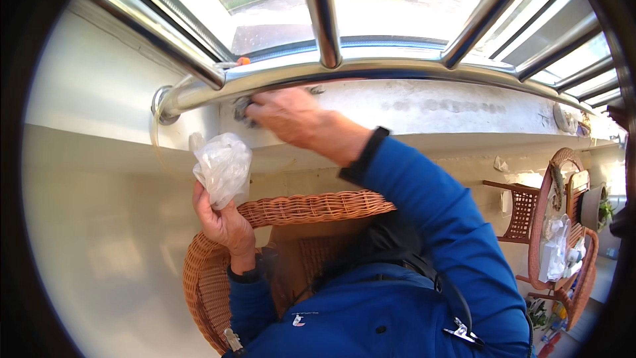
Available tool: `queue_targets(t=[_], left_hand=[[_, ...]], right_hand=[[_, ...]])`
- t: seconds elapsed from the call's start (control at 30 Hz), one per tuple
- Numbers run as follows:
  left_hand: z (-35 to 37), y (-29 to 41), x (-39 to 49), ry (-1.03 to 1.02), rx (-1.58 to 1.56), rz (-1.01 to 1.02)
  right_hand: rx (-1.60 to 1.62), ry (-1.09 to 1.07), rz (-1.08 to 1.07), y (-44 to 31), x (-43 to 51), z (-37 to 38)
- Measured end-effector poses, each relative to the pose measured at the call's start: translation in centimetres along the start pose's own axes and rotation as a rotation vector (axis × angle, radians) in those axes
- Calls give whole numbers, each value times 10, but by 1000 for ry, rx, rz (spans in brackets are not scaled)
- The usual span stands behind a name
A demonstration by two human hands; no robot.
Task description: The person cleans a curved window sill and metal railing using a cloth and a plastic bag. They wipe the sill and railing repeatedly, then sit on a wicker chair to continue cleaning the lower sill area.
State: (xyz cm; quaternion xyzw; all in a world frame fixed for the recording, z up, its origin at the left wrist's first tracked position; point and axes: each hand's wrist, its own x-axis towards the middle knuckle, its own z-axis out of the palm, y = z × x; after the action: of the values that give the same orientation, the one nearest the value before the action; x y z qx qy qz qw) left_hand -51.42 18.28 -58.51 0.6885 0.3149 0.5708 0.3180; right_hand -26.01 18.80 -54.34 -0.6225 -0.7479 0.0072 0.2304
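Note:
My left hand (224, 226) holds up a crumpled, translucent white plastic bag (222, 166) beside the wall, below the end of the metal rail. With its fingers closed on a dark grey wad (243, 109), my right hand (293, 117) reaches over the white window sill (348, 109), just under the rail. The wad is blurred and partly hidden, so its material cannot be told. Grey marks (447, 106) run along the sill to the right of this hand.
Polished metal window bars (320, 15) rise from a curved rail (387, 70). A wicker armchair (308, 209) surrounds me. A thin pale tube (157, 134) hangs at the rail's left end. Farther right stand a wicker table (535, 248) with plastic bags and a plant pot (591, 209).

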Motion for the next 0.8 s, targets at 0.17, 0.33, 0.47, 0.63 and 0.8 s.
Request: queue_targets(t=[0.17,0.33,0.47,0.63,0.8], left_hand=[[-1,-2,-3,2,40,23],[0,0,-5,11,32,38],[5,6,-2,69,-75,-19],[5,6,0,60,-36,58],[1,1,-6,16,-40,53]], right_hand=[[-185,21,136,52,-98,-53],[109,77,196,57,-123,-84],[204,123,-76,8,-40,-39],[-94,-23,53,-18,-13,-20],[-126,148,125,13,-46,-29]])
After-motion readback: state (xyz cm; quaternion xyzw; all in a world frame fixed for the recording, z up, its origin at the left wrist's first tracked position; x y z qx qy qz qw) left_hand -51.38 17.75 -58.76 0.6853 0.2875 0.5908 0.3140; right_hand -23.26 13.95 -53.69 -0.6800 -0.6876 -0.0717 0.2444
